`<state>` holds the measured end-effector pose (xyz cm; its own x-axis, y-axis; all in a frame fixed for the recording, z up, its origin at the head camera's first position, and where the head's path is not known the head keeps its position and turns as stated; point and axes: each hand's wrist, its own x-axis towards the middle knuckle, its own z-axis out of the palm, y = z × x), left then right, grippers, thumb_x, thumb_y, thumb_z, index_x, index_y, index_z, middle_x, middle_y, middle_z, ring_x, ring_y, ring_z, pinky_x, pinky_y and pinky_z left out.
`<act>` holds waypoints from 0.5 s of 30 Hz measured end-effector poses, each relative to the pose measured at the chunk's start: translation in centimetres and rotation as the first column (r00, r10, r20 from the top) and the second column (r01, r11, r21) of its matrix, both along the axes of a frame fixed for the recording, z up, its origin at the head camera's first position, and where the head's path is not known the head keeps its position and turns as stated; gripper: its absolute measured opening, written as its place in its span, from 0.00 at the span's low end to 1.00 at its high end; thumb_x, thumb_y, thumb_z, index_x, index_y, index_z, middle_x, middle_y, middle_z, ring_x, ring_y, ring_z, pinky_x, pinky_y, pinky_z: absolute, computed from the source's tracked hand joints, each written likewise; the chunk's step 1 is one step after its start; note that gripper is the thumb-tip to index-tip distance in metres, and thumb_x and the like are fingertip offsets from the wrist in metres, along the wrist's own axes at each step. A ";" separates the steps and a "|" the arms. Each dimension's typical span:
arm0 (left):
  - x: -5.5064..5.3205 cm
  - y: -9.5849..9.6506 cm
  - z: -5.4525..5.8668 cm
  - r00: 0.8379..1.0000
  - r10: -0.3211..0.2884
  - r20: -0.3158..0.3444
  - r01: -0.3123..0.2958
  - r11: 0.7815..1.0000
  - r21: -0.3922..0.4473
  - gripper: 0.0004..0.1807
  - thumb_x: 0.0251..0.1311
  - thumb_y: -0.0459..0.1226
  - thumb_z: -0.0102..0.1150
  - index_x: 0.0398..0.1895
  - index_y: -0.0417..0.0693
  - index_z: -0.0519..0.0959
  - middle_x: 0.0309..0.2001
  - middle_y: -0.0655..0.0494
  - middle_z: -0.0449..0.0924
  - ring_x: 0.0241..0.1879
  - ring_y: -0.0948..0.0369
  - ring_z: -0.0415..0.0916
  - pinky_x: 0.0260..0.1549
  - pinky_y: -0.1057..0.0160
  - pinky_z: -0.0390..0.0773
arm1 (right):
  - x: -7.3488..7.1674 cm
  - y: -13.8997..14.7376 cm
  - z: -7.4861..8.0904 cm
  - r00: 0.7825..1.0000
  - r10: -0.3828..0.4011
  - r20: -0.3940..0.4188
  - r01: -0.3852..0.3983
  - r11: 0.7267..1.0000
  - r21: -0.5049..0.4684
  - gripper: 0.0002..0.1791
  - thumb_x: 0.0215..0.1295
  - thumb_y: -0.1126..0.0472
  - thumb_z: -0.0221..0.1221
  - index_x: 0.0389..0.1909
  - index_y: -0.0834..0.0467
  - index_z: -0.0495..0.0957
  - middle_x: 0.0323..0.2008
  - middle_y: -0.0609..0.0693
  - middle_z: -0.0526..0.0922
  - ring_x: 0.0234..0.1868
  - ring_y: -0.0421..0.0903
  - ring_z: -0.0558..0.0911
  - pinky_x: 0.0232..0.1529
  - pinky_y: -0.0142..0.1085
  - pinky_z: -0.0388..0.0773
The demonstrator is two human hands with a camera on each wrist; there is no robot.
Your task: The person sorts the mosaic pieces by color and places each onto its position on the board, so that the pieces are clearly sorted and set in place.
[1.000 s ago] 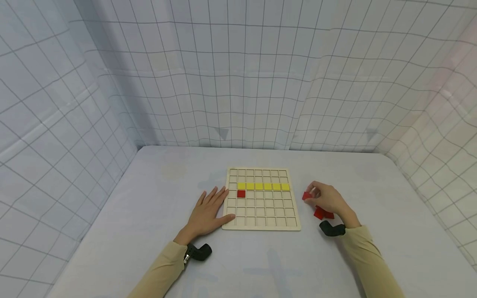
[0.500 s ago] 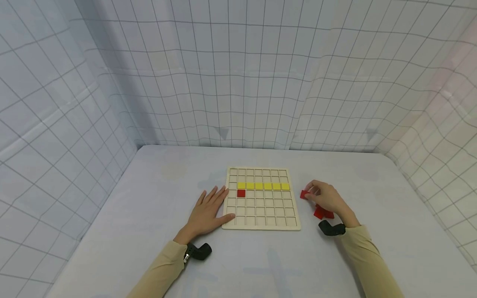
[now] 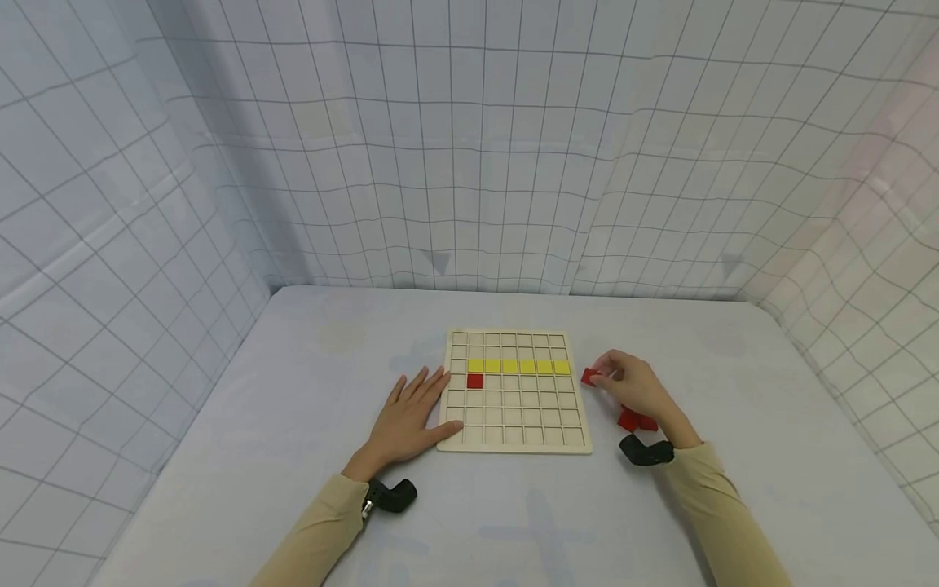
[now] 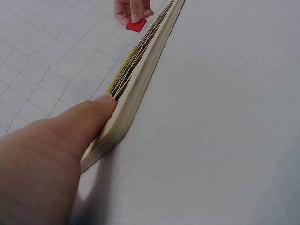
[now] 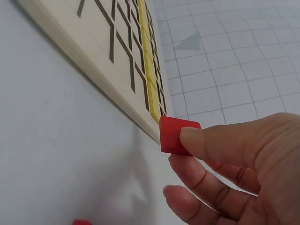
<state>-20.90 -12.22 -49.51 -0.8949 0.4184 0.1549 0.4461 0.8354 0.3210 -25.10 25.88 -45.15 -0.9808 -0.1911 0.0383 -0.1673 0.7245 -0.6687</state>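
A pale wooden grid board (image 3: pixel 515 447) lies mid-table. Yellow square tiles (image 3: pixel 518 367) form a row across it, and one red tile (image 3: pixel 474 381) sits just below that row at the left. My left hand (image 3: pixel 407 424) rests spread along the board's left side, its thumb (image 4: pixel 89 115) on the near left corner. Between thumb and fingers my right hand (image 3: pixel 634 387) pinches a red square tile (image 5: pixel 173 136), held up off the table just past the board's right edge. Several loose red tiles (image 3: pixel 637 420) lie below that hand, partly overlapping.
The white table (image 3: pixel 330 326) ends at a far edge, with white grid-patterned cloth (image 3: pixel 469 163) hanging behind and at both sides. Each wrist wears a black camera mount, the left one (image 3: pixel 392 496) and the right one (image 3: pixel 647 450).
My right hand has moved a little left and away from me, bringing the pinched red tile closer to the board. My left hand has stayed where it was.
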 end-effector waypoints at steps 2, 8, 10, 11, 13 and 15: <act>0.0 0.0 0.1 1.000 0.000 0.005 0.000 1.000 -0.005 0.47 0.59 0.65 0.47 0.74 0.47 0.53 0.73 0.53 0.50 0.72 0.53 0.40 0.67 0.47 0.35 | 0.0 -0.3 0.0 1.000 0.004 -0.010 -0.004 1.000 -0.008 0.06 0.61 0.61 0.63 0.37 0.58 0.77 0.32 0.49 0.78 0.33 0.48 0.74 0.30 0.37 0.72; 0.1 0.0 0.2 1.000 -0.004 0.013 0.004 1.000 -0.012 0.48 0.59 0.65 0.47 0.74 0.47 0.53 0.73 0.53 0.49 0.73 0.53 0.39 0.67 0.47 0.34 | -0.2 -1.4 0.2 0.999 0.023 -0.046 -0.025 0.999 -0.043 0.06 0.60 0.62 0.64 0.36 0.58 0.78 0.32 0.49 0.79 0.31 0.47 0.75 0.30 0.37 0.72; 0.1 0.0 0.3 1.000 -0.005 0.015 0.006 1.000 -0.011 0.48 0.59 0.65 0.47 0.74 0.47 0.52 0.73 0.53 0.49 0.73 0.53 0.39 0.67 0.47 0.34 | -0.2 -1.8 0.3 0.998 0.033 -0.054 -0.037 0.997 -0.062 0.06 0.59 0.62 0.64 0.36 0.59 0.79 0.32 0.50 0.79 0.30 0.46 0.75 0.29 0.36 0.72; 0.1 0.0 0.3 1.000 -0.005 0.014 0.005 1.000 -0.011 0.48 0.59 0.65 0.47 0.74 0.47 0.52 0.73 0.53 0.49 0.73 0.53 0.39 0.67 0.47 0.34 | -0.3 -2.0 0.3 0.998 0.037 -0.058 -0.041 0.997 -0.072 0.07 0.59 0.63 0.65 0.36 0.59 0.79 0.32 0.50 0.80 0.30 0.46 0.75 0.28 0.36 0.72; 0.2 0.0 0.3 1.000 -0.004 0.017 0.005 1.000 -0.013 0.48 0.59 0.65 0.47 0.75 0.47 0.52 0.74 0.53 0.48 0.73 0.53 0.39 0.67 0.47 0.34 | -0.3 -2.5 0.3 0.997 0.044 -0.065 -0.050 0.995 -0.088 0.07 0.58 0.64 0.65 0.36 0.60 0.79 0.32 0.50 0.80 0.29 0.46 0.75 0.28 0.35 0.72; 0.1 0.0 0.3 1.000 -0.004 0.017 0.004 1.000 -0.014 0.48 0.59 0.65 0.47 0.75 0.47 0.52 0.74 0.53 0.49 0.73 0.53 0.39 0.67 0.47 0.34 | -0.4 -3.1 0.3 0.995 0.060 -0.076 -0.067 0.994 -0.089 0.07 0.59 0.64 0.65 0.37 0.61 0.79 0.32 0.50 0.80 0.29 0.45 0.75 0.28 0.34 0.73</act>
<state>-20.76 -12.22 -49.20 -0.8959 0.4238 0.1334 0.4438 0.8381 0.3173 -25.49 22.80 -44.88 -0.9608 -0.2453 0.1295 -0.2618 0.6477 -0.7155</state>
